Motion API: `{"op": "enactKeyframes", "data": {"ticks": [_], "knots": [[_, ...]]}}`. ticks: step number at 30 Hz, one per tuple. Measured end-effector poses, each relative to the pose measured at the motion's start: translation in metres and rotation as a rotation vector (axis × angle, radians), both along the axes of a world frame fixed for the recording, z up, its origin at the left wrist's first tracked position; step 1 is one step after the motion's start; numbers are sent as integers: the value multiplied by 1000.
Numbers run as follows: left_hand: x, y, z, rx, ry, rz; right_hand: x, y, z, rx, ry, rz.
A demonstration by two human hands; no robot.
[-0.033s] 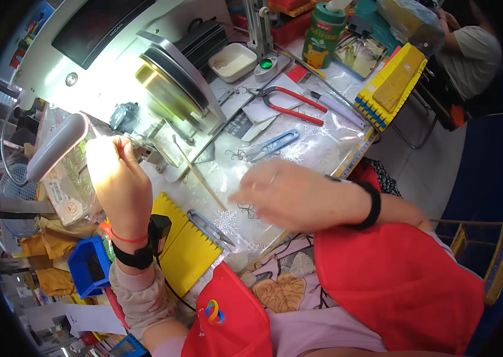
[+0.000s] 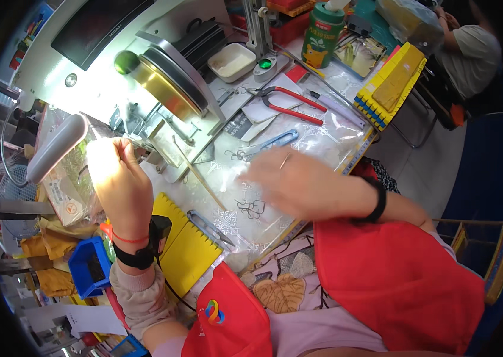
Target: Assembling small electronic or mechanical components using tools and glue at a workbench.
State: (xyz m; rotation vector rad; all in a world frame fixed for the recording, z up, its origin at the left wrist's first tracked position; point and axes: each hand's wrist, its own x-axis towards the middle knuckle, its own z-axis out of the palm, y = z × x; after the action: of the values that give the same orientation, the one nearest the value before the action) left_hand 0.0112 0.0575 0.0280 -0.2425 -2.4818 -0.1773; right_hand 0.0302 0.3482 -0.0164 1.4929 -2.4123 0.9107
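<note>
Beside the machine (image 2: 108, 77), my left hand (image 2: 119, 187) is pinched closed, contents unclear, best held steady; my right hand (image 2: 302, 185), blurred, grip unreadable, should clear the hooks (image 2: 251, 208).

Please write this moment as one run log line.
left hand: raised before white machine with gold drum, contents unclear | right hand: blurred, over snowflake-patterned table | nearby: thin dark bent wires, blue snips, red-handled pliers

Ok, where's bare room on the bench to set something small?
Between the wooden stick and the blurred right hand; also between the red-handled pliers and the yellow table edge. It's crowded around the left hand, beside the machine.
</note>
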Motion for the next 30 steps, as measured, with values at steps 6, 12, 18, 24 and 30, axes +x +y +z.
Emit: {"op": "enactKeyframes", "data": {"ticks": [6,12,18,24,30], "knots": [[0,-2,-5,-4,88,-45,-30,37,-20,22,69,-450],[1,-6,-4,-6,103,-47,-39,15,-24,95,195,-394],[1,0,0,13,106,-104,-38,-10,-43,337,217,-396],[0,-8,0,22,167,-121,-32,-9,-33,120,70,-344],[-1,-12,3,-66,243,-93,0,-2,-16,-421,-332,-440]]}}
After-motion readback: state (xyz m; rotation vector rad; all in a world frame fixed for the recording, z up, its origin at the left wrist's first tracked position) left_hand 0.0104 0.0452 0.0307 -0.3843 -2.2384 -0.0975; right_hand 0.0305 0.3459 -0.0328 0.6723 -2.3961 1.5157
